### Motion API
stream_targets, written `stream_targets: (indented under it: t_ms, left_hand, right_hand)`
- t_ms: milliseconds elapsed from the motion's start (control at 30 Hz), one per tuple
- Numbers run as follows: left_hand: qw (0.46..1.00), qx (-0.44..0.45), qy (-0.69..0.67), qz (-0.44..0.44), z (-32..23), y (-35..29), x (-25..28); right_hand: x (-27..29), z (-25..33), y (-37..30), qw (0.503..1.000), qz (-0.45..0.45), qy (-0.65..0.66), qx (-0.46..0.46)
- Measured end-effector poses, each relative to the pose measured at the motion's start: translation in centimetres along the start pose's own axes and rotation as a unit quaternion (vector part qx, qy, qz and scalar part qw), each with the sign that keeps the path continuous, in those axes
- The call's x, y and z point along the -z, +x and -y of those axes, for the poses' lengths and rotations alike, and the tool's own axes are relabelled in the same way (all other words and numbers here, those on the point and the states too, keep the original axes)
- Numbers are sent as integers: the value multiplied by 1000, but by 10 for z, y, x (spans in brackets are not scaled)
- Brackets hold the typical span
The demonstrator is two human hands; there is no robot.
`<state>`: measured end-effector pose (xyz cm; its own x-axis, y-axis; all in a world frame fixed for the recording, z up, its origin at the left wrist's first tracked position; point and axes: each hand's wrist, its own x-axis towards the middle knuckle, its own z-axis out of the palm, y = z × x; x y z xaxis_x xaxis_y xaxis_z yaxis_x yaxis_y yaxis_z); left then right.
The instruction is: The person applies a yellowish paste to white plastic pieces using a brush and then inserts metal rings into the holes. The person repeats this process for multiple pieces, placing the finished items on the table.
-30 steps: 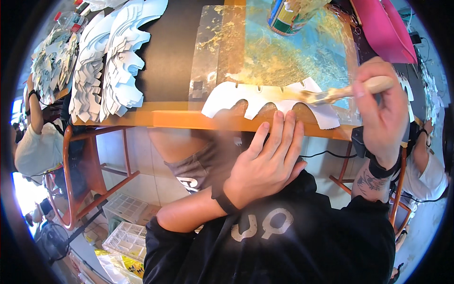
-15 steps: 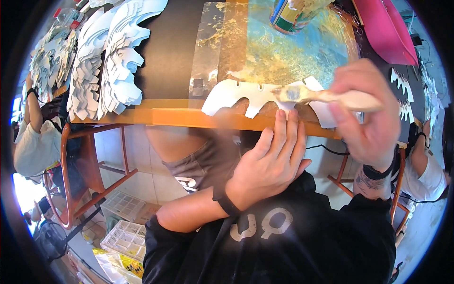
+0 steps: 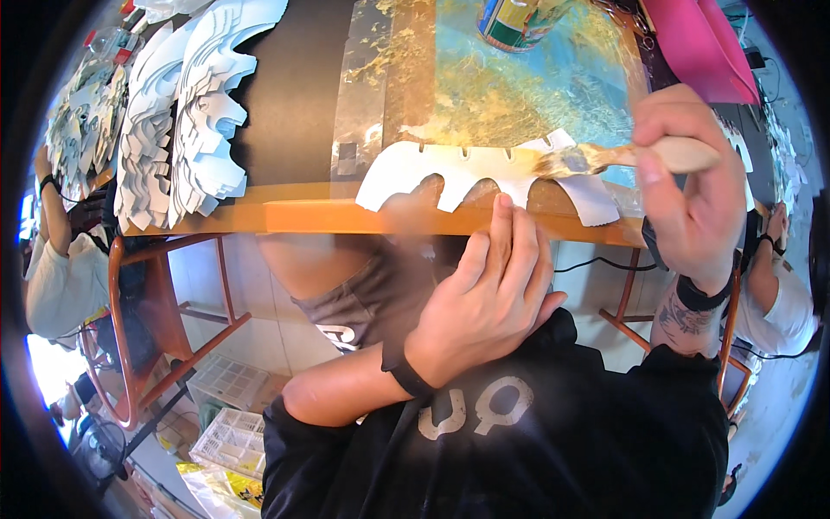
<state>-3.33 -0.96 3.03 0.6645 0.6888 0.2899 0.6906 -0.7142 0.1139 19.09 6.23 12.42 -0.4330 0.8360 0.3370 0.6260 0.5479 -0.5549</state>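
Observation:
My right hand (image 3: 692, 182) grips the pale wooden handle of a flat paintbrush (image 3: 618, 156). The brush's stained bristles rest on a white cut-out piece (image 3: 398, 177) with a scalloped lower edge and small notches along the top. A yellowish wet-looking band runs along the piece's upper part. It lies at the near edge of the table, partly on a stained, glossy sheet (image 3: 510, 99). My left hand (image 3: 488, 294) has its fingers stretched out, with the fingertips at the piece's lower edge near the middle.
Stacks of similar white cut-outs (image 3: 207, 121) lie at the left of the table. A colourful can (image 3: 510, 24) stands at the back, beside a pink container (image 3: 696, 48). Other people's arms show at both sides. White plastic crates (image 3: 229, 441) sit below on the left.
The brush has shifted right along the white piece in my right hand. My left fingers have drawn slightly left, with the fingertips bent differently. The whole view has shifted a little.

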Motion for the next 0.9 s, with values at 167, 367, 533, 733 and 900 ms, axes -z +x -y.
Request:
stream_targets:
  t_ms: [167,367,533,733,900]
  left_hand:
    - [1000,6,-5,1,-2,0,1]
    - [1000,8,-26,-4,0,-1,0]
    - [1000,11,-11,7,-2,-2,3]
    - [1000,7,-10,4,-1,-3,4]
    - [1000,5,-11,8,1,-2,4]
  right_hand:
    - [-14,5,11,997,18,0,71]
    - [1,6,6,998,-36,0,58]
    - [-23,7,7,999,0,9,33]
    - [-11,9,1,999,-45,-5,31]
    - [-17,-2,3,999,-35,-17,-4]
